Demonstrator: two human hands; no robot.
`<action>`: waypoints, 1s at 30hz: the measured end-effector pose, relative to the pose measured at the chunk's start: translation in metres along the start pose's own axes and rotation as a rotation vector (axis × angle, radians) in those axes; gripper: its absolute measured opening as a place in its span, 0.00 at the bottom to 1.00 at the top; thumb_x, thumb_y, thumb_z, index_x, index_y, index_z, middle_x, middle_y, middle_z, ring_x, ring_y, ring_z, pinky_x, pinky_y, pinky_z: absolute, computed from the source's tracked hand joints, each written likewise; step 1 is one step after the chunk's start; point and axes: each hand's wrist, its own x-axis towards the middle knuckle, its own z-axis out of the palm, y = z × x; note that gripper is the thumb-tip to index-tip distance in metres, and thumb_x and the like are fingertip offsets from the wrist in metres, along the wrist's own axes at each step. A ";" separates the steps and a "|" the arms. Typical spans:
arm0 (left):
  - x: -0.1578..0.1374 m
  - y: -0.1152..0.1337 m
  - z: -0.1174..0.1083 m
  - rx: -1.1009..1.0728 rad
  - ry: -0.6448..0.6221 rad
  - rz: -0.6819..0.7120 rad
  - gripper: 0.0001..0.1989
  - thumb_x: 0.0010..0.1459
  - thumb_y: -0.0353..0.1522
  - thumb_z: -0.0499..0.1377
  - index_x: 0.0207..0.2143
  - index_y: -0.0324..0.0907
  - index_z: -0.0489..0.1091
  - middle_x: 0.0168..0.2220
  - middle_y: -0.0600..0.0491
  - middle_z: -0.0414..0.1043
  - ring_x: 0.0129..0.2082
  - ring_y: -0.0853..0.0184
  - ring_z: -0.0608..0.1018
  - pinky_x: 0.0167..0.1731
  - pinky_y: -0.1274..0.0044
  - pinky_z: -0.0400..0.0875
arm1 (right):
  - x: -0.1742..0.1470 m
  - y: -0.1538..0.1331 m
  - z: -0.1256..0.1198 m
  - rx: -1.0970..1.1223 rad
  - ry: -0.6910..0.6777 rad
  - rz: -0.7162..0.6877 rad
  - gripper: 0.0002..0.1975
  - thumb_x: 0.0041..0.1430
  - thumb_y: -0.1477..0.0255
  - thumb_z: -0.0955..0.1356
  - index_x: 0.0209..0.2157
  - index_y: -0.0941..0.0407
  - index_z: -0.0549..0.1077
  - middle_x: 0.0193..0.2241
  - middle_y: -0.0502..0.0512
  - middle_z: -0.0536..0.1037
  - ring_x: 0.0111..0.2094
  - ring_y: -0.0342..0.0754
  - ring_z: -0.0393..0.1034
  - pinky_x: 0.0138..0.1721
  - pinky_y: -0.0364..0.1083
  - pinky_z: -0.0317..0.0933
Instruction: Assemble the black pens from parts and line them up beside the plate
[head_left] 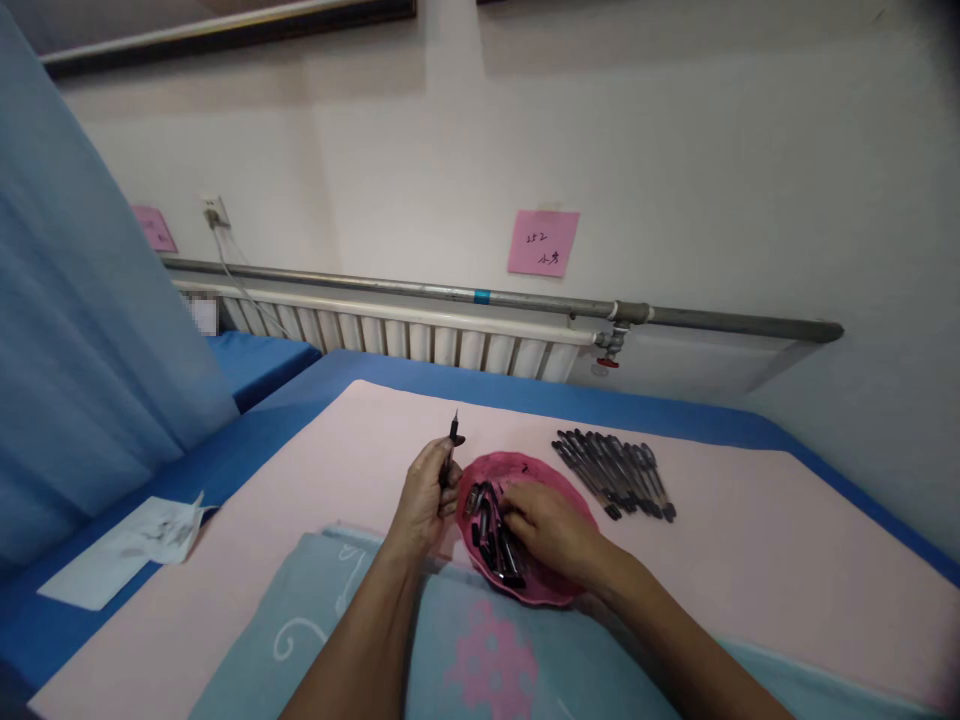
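My left hand (431, 488) is closed around a dark pen (453, 432), whose thin tip points up, just left of a pink basin (559, 588). Dark pen caps or parts (491, 535) lie heaped in the left side of the basin. Over the basin my right hand (551, 525) reaches in, its fingers curled at the edge of the heap. Whatever those fingertips hold is hidden. To the right, several black pens (615, 470) lie side by side in a slanted row on the pink sheet.
The pink sheet (765, 560) covers a blue bed (660, 405), with a teal patterned cloth (360, 620) nearest me. White papers (124, 550) lie at the left beside a blue curtain (82, 300). Behind stand a radiator (420, 340), a metal pipe (547, 300) and a wall with a pink note (544, 243).
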 end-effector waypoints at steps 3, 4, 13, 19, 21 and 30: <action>-0.008 -0.004 -0.009 -0.001 -0.001 0.009 0.14 0.50 0.43 0.58 0.30 0.44 0.59 0.14 0.65 0.55 0.09 0.80 0.50 0.10 0.86 0.38 | 0.012 -0.008 0.005 0.007 -0.052 -0.032 0.11 0.50 0.81 0.61 0.28 0.57 0.73 0.31 0.54 0.77 0.31 0.46 0.68 0.32 0.42 0.56; -0.011 -0.005 -0.013 0.001 -0.008 0.008 0.14 0.51 0.43 0.58 0.31 0.44 0.60 0.14 0.65 0.55 0.09 0.81 0.50 0.10 0.86 0.38 | 0.015 -0.009 0.007 0.007 -0.066 -0.035 0.11 0.49 0.82 0.61 0.29 0.57 0.73 0.31 0.54 0.78 0.31 0.46 0.69 0.32 0.42 0.56; -0.018 -0.002 -0.035 -0.015 0.005 -0.020 0.12 0.53 0.42 0.57 0.34 0.44 0.63 0.16 0.64 0.55 0.10 0.81 0.50 0.10 0.86 0.39 | 0.006 0.017 0.002 -0.021 -0.059 0.023 0.09 0.49 0.82 0.62 0.28 0.58 0.71 0.31 0.55 0.75 0.34 0.47 0.67 0.34 0.43 0.55; -0.002 0.000 -0.034 0.004 -0.071 -0.099 0.12 0.52 0.41 0.58 0.35 0.43 0.63 0.16 0.64 0.55 0.10 0.82 0.50 0.10 0.86 0.40 | 0.012 0.026 -0.007 -0.034 -0.063 0.033 0.08 0.52 0.80 0.61 0.27 0.57 0.70 0.30 0.54 0.75 0.31 0.46 0.65 0.32 0.43 0.54; 0.002 0.001 -0.034 0.019 -0.090 -0.111 0.13 0.52 0.41 0.58 0.36 0.43 0.64 0.16 0.64 0.55 0.10 0.82 0.50 0.11 0.87 0.41 | 0.010 0.024 -0.006 -0.045 -0.098 0.030 0.08 0.52 0.80 0.62 0.25 0.57 0.70 0.28 0.54 0.75 0.29 0.45 0.65 0.30 0.42 0.53; 0.000 0.001 -0.029 0.111 -0.189 -0.167 0.14 0.53 0.41 0.58 0.38 0.41 0.65 0.16 0.63 0.56 0.10 0.82 0.50 0.11 0.86 0.39 | 0.007 0.004 0.009 -0.156 -0.074 0.143 0.09 0.54 0.77 0.62 0.29 0.59 0.74 0.32 0.63 0.77 0.33 0.53 0.70 0.29 0.46 0.54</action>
